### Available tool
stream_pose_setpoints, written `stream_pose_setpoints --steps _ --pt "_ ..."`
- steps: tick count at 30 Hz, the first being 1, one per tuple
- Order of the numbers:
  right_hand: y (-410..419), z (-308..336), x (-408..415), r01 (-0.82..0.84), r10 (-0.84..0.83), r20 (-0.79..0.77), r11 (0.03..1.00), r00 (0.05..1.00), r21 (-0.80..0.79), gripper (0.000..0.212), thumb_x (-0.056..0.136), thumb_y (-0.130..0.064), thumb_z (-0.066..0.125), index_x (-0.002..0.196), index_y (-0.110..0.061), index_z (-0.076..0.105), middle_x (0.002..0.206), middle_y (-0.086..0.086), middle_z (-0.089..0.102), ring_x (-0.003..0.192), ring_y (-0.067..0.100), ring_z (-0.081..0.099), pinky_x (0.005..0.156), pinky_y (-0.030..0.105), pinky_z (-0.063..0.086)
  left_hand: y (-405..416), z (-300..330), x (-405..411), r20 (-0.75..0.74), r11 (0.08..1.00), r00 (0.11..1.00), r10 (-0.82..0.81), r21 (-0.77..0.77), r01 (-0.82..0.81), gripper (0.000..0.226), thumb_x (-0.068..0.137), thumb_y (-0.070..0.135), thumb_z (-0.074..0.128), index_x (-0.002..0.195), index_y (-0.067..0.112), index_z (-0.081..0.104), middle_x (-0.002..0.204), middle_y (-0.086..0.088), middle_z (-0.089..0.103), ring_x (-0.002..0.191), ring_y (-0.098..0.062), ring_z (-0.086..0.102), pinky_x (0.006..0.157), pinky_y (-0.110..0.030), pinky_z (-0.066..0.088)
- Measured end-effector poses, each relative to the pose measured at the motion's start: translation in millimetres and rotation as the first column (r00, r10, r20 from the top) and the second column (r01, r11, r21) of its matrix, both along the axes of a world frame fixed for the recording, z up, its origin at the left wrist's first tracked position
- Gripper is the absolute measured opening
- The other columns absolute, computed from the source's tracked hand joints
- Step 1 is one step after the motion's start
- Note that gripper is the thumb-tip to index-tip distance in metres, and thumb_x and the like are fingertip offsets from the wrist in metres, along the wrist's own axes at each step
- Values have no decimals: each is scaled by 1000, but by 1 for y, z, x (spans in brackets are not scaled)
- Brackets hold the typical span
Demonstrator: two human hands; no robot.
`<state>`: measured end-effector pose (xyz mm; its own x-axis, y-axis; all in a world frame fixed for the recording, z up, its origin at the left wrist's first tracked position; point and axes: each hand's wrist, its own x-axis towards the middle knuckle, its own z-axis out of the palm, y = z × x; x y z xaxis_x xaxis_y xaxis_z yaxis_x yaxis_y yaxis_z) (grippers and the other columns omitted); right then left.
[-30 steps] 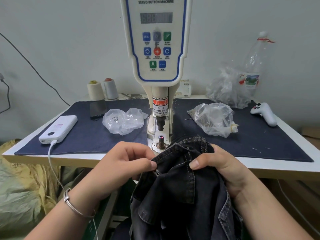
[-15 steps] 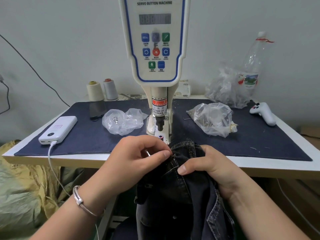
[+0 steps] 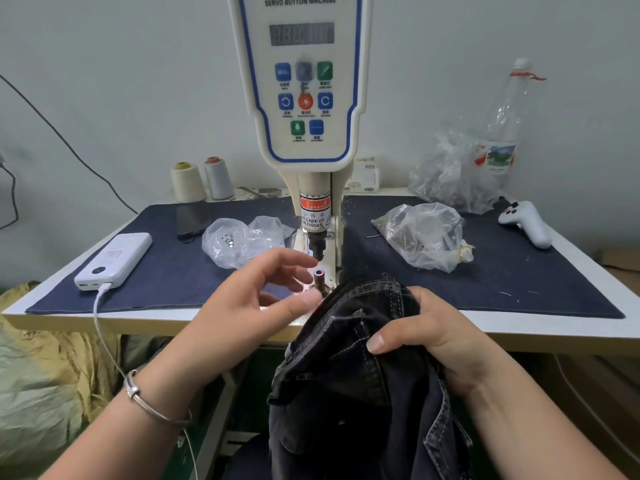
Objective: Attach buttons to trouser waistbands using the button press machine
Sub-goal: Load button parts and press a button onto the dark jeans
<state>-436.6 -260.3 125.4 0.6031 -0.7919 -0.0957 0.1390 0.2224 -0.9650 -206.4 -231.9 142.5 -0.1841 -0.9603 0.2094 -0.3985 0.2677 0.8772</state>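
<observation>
head | left hand (image 3: pixel 256 299) spread beside die (image 3: pixel 319 276) | right hand (image 3: pixel 426 334) grips trousers (image 3: pixel 346 375)

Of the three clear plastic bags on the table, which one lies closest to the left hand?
The crumpled bag just left of the machine column, directly beyond the left hand. The other two bags lie right of the column, one against the wall.

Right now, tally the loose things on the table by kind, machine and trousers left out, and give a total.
Thread cones: 2, cream and grey
Clear plastic bags: 3, left, right, back
Plastic bottle: 1
Power bank: 1
Phone: 1
White controller: 1
Small box: 1
Total: 10
</observation>
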Motion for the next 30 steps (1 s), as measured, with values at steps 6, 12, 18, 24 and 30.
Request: stream_pose_setpoints --steps 6,12,18,24,30 --pt "2 8 2 -17 -18 -141 970 990 -243 30 59 8 69 89 10 69 90 32 67 80 30 64 76 39 51 0 -12 -13 8 933 966 -260 260 249 57 65 41 87 117 26 66 112 0 74 106 -18 70 90 -28 54" --pt "-1 21 -10 -110 -46 -360 910 932 -400 26 64 -12 83 87 -8 73 88 15 73 79 18 67 78 37 55 0 -7 -5 -149 917 958 -247 284 280 32 65 23 86 95 16 78 85 -5 76 75 -16 70 73 -26 55" --pt "-14 28 -40 -328 304 -175 936 936 -129 28 61 -11 71 88 -4 64 75 8 66 64 13 61 57 18 47 1 3 23 -386 791 844 -372 344 506 39 65 15 91 91 -7 73 79 -12 72 66 -18 67 65 -24 55" --pt "-14 23 -43 -477 483 163 875 860 -76 56 63 16 55 118 4 52 102 23 65 87 27 65 78 31 52 4 8 40 -615 564 615 -493 312 764 33 80 4 79 105 -13 66 100 -15 74 87 -20 71 80 -28 57" --pt "-4 31 -22 -411 446 271 894 853 -179 53 71 18 51 120 -5 54 110 27 60 92 32 64 84 38 53 7 9 17 -419 582 724 -548 431 690 80 72 38 88 125 -13 57 125 -31 62 111 -39 59 97 -43 51"
